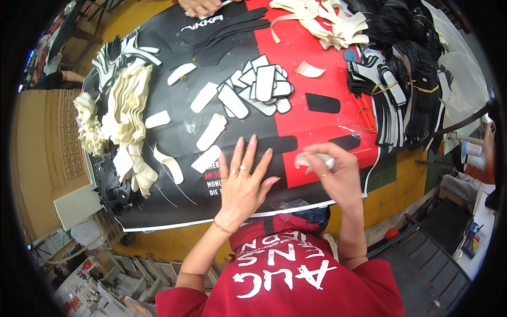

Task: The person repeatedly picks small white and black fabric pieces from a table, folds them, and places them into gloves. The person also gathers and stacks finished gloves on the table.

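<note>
**Hands at the near edge of a crowded tabletop**

The left hand [242, 182] lies flat, fingers spread, on a black strip [274, 143] near the tabletop [158, 211] edge. The right hand [332, 171] has its grip closed on a small white piece [311, 158]. White padded pieces [259, 87] cluster mid-table; cream stacks [124, 113] crowd the left edge.

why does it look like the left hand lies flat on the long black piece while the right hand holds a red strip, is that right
Not quite. In the head view the right hand holds a white strip, not red. The left hand does lie flat, fingers spread, on the long black piece.
</note>
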The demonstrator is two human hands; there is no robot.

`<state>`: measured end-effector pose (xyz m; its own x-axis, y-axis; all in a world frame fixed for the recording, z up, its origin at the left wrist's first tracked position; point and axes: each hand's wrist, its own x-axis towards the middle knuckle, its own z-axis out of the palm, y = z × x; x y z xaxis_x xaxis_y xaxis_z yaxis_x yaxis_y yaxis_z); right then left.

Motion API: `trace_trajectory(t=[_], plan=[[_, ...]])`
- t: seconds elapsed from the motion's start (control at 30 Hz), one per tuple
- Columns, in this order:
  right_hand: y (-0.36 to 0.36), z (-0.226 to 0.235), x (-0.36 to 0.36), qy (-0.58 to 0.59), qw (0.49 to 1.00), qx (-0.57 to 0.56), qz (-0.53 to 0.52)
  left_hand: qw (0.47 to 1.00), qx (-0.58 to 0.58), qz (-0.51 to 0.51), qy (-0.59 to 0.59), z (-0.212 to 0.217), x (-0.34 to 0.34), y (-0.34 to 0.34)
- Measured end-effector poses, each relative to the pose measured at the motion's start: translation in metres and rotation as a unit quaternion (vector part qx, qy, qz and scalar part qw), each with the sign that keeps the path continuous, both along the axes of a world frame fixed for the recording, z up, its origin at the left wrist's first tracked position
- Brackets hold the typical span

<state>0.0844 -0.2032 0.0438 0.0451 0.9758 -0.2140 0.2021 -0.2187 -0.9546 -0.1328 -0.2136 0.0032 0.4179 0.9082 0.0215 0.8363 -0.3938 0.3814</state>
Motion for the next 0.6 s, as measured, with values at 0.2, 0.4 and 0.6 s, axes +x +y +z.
trace_trajectory(t=[0.2, 0.4, 0.6], plan=[[0.016, -0.009, -0.056, -0.045, 0.992, 0.001, 0.122, 0.996, 0.026, 0.080, -0.016, -0.008, -0.031, -0.032], [0.036, -0.008, -0.075, -0.137, 0.976, 0.075, 0.154, 0.993, 0.051, 0.098, -0.045, -0.016, -0.035, -0.028], [0.049, -0.010, -0.075, -0.164, 0.968, -0.021, 0.188, 0.991, 0.064, 0.108, -0.050, -0.022, -0.033, -0.027]])
